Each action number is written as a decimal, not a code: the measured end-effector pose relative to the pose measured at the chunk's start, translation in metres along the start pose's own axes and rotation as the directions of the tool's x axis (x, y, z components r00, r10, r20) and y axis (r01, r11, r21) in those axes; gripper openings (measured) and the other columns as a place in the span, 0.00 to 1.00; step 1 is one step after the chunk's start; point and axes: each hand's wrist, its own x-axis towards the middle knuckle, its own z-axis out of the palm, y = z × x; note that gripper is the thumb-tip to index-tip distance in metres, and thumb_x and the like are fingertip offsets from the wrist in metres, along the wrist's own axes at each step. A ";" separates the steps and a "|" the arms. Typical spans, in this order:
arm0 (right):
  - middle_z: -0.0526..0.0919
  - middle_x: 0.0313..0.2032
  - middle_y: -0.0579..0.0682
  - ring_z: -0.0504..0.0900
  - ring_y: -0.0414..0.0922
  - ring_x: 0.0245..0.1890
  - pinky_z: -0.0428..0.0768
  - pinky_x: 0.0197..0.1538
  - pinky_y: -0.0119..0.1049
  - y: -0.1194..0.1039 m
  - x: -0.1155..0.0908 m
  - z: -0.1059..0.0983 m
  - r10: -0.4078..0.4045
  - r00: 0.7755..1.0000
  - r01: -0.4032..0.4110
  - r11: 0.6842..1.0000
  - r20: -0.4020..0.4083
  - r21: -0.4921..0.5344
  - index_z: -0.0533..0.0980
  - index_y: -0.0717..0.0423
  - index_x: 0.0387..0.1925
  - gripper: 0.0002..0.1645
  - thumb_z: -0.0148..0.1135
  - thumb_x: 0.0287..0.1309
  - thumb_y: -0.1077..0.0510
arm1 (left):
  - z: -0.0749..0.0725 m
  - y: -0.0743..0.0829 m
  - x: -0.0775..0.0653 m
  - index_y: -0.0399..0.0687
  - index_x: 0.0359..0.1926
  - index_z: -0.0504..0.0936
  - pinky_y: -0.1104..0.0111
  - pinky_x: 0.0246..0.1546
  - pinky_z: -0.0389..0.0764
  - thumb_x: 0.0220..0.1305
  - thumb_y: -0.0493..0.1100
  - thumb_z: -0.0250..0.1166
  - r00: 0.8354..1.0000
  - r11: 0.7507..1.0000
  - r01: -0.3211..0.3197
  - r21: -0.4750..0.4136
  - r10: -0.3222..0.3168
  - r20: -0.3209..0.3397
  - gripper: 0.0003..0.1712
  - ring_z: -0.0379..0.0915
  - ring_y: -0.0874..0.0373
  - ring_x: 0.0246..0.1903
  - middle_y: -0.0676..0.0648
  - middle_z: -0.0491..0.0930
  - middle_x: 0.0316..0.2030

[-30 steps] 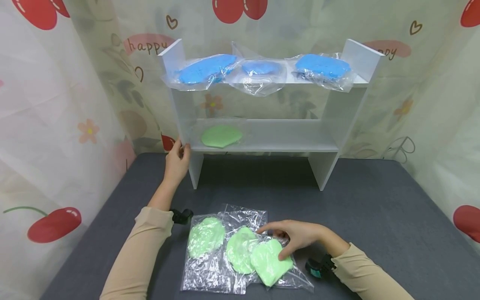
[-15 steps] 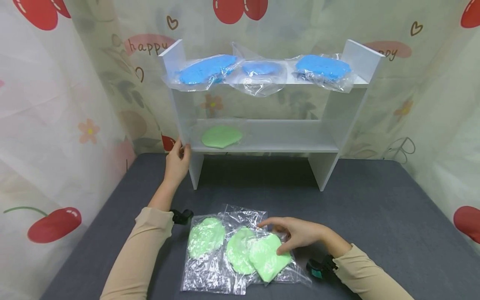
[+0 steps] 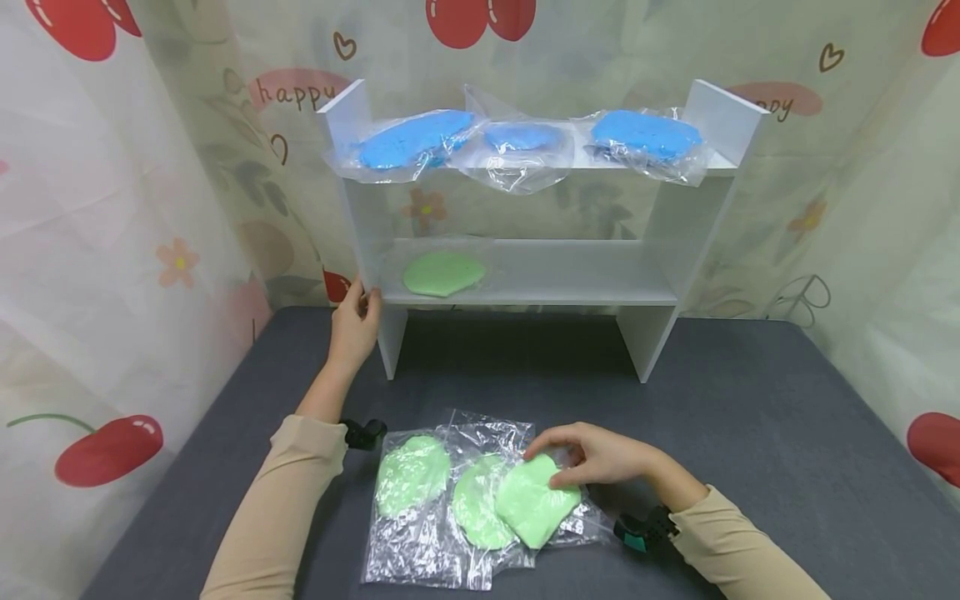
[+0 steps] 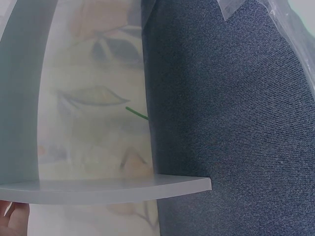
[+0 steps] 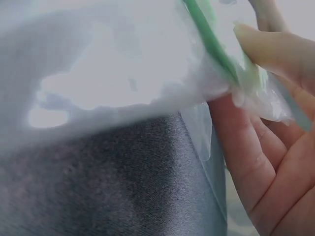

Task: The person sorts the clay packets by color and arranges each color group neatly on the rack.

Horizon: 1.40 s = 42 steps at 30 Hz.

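right hand pinches a bagged green slab near two similar packs on the worktop. left hand touches the white shelf at its side, grip unclear.

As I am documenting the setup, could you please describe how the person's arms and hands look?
The left hand and right hand are ungloved. The left sleeve and right sleeve are plain beige, ending short of the hands. The left wrist camera and right wrist camera are black, the latter with a teal patch.
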 end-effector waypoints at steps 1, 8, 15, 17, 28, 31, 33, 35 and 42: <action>0.75 0.55 0.58 0.53 0.30 0.12 0.64 0.20 0.22 0.000 0.000 0.000 -0.004 1.000 0.004 1.000 -0.005 0.000 0.70 0.55 0.59 0.24 0.59 0.61 0.58 | 0.000 0.000 0.000 0.50 0.69 0.61 0.49 0.53 0.75 0.71 0.43 0.47 1.000 1.000 0.001 -0.001 -0.001 0.001 0.26 0.68 0.42 0.61 0.36 0.67 0.64; 0.76 0.54 0.60 0.55 0.30 0.12 0.66 0.19 0.23 -0.004 0.000 -0.003 -0.014 0.999 0.014 1.000 -0.046 -0.003 0.70 0.57 0.58 0.23 0.59 0.61 0.58 | 0.000 0.000 0.000 0.50 0.69 0.61 0.49 0.52 0.75 0.71 0.43 0.47 1.000 1.000 0.001 -0.007 -0.001 0.000 0.26 0.68 0.42 0.61 0.36 0.67 0.64; 0.78 0.50 0.56 0.54 0.30 0.12 0.64 0.19 0.23 -0.007 -0.001 -0.007 -0.012 0.995 0.010 1.000 -0.097 -0.022 0.71 0.55 0.58 0.24 0.59 0.61 0.57 | 0.001 0.000 0.000 0.50 0.69 0.61 0.50 0.53 0.75 0.71 0.43 0.47 1.000 1.000 0.003 -0.007 -0.003 -0.007 0.26 0.68 0.43 0.61 0.38 0.67 0.64; 0.78 0.50 0.57 0.54 0.31 0.12 0.64 0.19 0.24 -0.009 -0.001 -0.009 -0.013 0.994 0.012 1.000 -0.109 -0.010 0.71 0.56 0.58 0.24 0.59 0.61 0.57 | 0.001 0.000 0.000 0.50 0.69 0.61 0.50 0.53 0.75 0.71 0.43 0.47 1.000 1.000 0.001 -0.007 -0.001 -0.008 0.26 0.68 0.43 0.61 0.38 0.67 0.64; 0.75 0.52 0.64 0.61 0.33 0.13 0.68 0.20 0.25 -0.019 0.001 -0.016 -0.062 0.975 0.068 0.998 -0.214 0.019 0.71 0.62 0.56 0.23 0.60 0.59 0.63 | -0.001 -0.001 -0.001 0.50 0.69 0.60 0.49 0.53 0.75 0.72 0.45 0.46 1.000 1.000 0.012 0.011 -0.012 0.004 0.27 0.69 0.41 0.60 0.35 0.68 0.63; 0.75 0.52 0.64 0.67 0.36 0.14 0.72 0.21 0.27 -0.020 0.002 -0.018 -0.068 0.965 0.076 0.997 -0.253 0.022 0.70 0.62 0.56 0.23 0.60 0.59 0.64 | -0.001 -0.001 -0.001 0.50 0.69 0.61 0.49 0.53 0.75 0.71 0.45 0.46 1.000 1.000 0.011 0.006 -0.011 0.004 0.26 0.69 0.42 0.60 0.35 0.67 0.63; 0.75 0.50 0.64 0.71 0.38 0.16 0.74 0.21 0.29 -0.021 0.003 -0.020 -0.071 0.956 0.080 0.997 -0.284 0.022 0.70 0.63 0.57 0.24 0.60 0.58 0.65 | 0.000 0.000 -0.001 0.50 0.69 0.60 0.49 0.53 0.75 0.72 0.45 0.46 1.000 1.000 0.007 0.003 -0.007 0.007 0.27 0.68 0.42 0.60 0.35 0.67 0.63; 0.75 0.50 0.64 0.71 0.37 0.17 0.72 0.20 0.29 -0.022 0.003 -0.022 -0.067 0.945 0.081 0.996 -0.319 0.028 0.69 0.64 0.57 0.24 0.60 0.58 0.66 | 0.000 0.000 -0.001 0.50 0.69 0.60 0.49 0.54 0.74 0.72 0.45 0.46 1.000 1.000 0.006 0.000 -0.006 0.008 0.27 0.68 0.42 0.60 0.35 0.67 0.63; 0.76 0.40 0.56 0.61 0.36 0.13 0.63 0.15 0.33 -0.027 0.002 -0.028 -0.067 0.907 0.084 0.996 -0.416 0.022 0.68 0.66 0.58 0.25 0.59 0.58 0.67 | 0.000 0.001 -0.001 0.49 0.70 0.59 0.50 0.55 0.74 0.72 0.44 0.46 1.000 1.000 0.013 -0.007 -0.013 0.010 0.27 0.68 0.42 0.60 0.34 0.67 0.63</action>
